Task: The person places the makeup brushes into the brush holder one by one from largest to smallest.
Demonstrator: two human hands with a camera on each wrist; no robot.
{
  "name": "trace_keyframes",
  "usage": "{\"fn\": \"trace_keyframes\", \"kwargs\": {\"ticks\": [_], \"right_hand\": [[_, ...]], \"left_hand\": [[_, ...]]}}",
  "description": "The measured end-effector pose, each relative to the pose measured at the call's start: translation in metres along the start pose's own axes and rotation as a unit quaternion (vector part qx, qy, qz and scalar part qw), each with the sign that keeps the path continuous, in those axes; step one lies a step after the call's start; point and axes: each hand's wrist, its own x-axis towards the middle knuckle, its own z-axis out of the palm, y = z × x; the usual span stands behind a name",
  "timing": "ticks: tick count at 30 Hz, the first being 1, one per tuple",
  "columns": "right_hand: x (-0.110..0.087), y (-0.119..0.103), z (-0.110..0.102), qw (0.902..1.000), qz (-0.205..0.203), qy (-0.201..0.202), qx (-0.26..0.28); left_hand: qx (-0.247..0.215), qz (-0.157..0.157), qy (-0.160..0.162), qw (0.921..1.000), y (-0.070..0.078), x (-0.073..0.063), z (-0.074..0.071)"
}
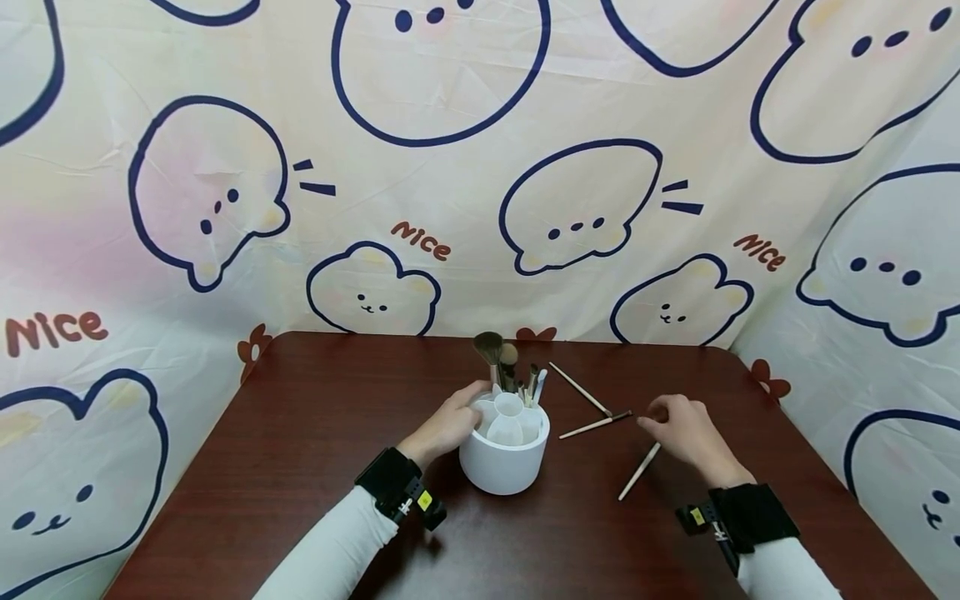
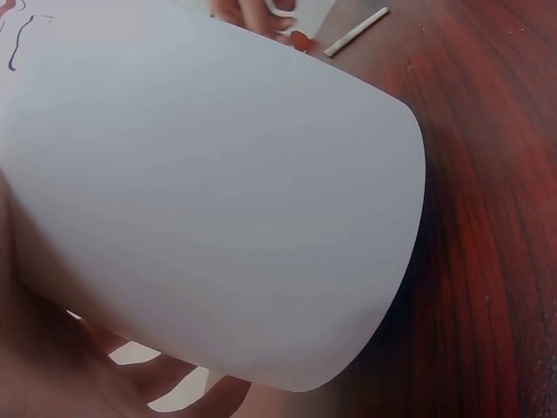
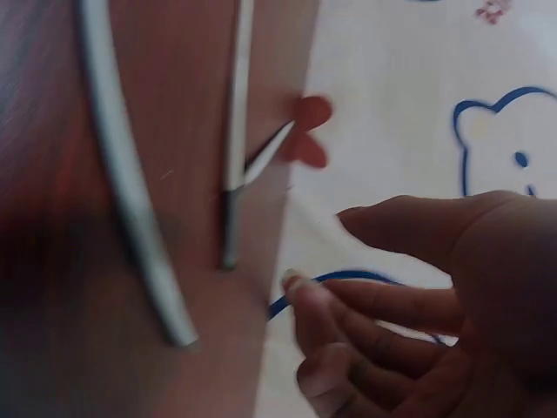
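Observation:
My left hand (image 1: 446, 427) grips the far-left side of a round white brush holder (image 1: 504, 468), which stands on the table with several compartments in its top. Makeup brushes, including a large fluffy brush (image 1: 489, 348), stand upright at the holder's back. In the left wrist view, the holder's smooth wall (image 2: 226, 192) fills most of the picture. To the right, my right hand (image 1: 688, 435) hovers over the table with fingers bent and nothing in them; thumb and fingertips are apart in the right wrist view. Beneath it lies a thin brush (image 1: 639, 472), its upper end hidden by the hand.
Two more slim brushes lie between holder and right hand: one pale-handled brush (image 1: 577, 387) toward the back, and a dark-tipped brush (image 1: 595, 426) whose tip meets it. The brown table (image 1: 315, 417) ends at a patterned cloth (image 1: 465, 192) behind and at both sides.

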Motion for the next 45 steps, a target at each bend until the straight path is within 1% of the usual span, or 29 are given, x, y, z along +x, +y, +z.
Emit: {"fn": "trace_keyframes", "kwargs": {"ticks": [3,5,9,12,19,24,26,28,31,33,35,39,42,45], "right_hand": [[-0.001,0.013,0.006,0.9987,0.045,-0.021,-0.009],[-0.003,0.017,0.01,0.9967,0.074,-0.032,-0.015],[-0.006,0.02,0.016,0.9927,0.108,-0.05,-0.023],[-0.007,0.018,0.019,0.9918,0.114,-0.054,-0.021],[-0.003,0.013,0.021,0.9913,0.113,-0.063,-0.022],[-0.004,0.012,0.017,0.9923,0.106,-0.063,-0.001],[-0.006,0.008,0.011,0.9941,0.092,-0.057,0.013],[-0.008,-0.001,0.003,0.9963,0.068,-0.041,0.031],[-0.009,-0.021,-0.011,0.9984,0.016,0.007,0.055],[-0.01,-0.038,-0.018,0.9963,-0.021,0.05,0.067],[-0.009,-0.055,-0.022,0.9906,-0.058,0.097,0.077],[-0.009,-0.088,-0.026,0.974,-0.118,0.165,0.101],[-0.009,-0.107,-0.026,0.9608,-0.15,0.194,0.129],[-0.007,-0.121,-0.025,0.9479,-0.171,0.214,0.163]], "left_hand": [[0.004,-0.004,0.001,1.0,0.001,-0.001,0.0],[0.008,-0.005,-0.001,1.0,0.0,-0.001,0.0],[0.016,-0.005,-0.002,0.9999,0.0,-0.003,-0.001],[0.018,-0.007,-0.005,0.9998,0.0,-0.004,-0.002],[0.023,-0.011,-0.01,0.9996,0.0,-0.007,-0.004],[0.023,-0.017,-0.013,0.9995,0.0,-0.008,-0.007],[0.022,-0.016,-0.014,0.9995,0.0,-0.009,-0.007],[0.021,-0.014,-0.014,0.9996,0.0,-0.009,-0.008],[0.022,-0.011,-0.015,0.9996,-0.001,-0.009,-0.008],[0.028,-0.008,-0.013,0.9995,-0.001,-0.009,-0.008],[0.036,-0.008,-0.01,0.9993,-0.002,-0.008,-0.007],[0.051,-0.01,-0.003,0.9986,-0.004,-0.007,-0.006],[0.056,-0.013,0.0,0.9984,-0.004,-0.007,-0.005],[0.061,-0.01,0.002,0.9981,-0.004,-0.007,-0.004]]}}
